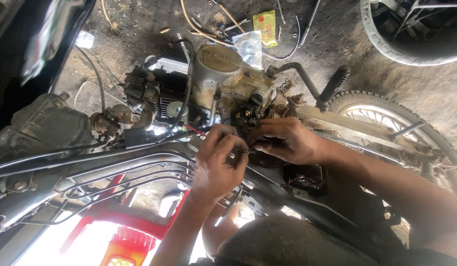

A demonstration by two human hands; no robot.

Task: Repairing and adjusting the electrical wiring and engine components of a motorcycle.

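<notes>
Left hand (216, 167), nearest, fingers pinched on a thin dark metal tool (240, 151). Right hand (286, 141) just beside it, fingers clenched on a small part (too hidden to name) below the grimy silver motorcycle engine casing (223, 74). Fine fitting step; next move likely needs steady tip alignment.

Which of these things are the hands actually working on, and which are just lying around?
In use: left hand, right hand, thin wire, engine.

Lying about: yellow packet, clear plastic bag, loose tyre, scattered cables.
</notes>
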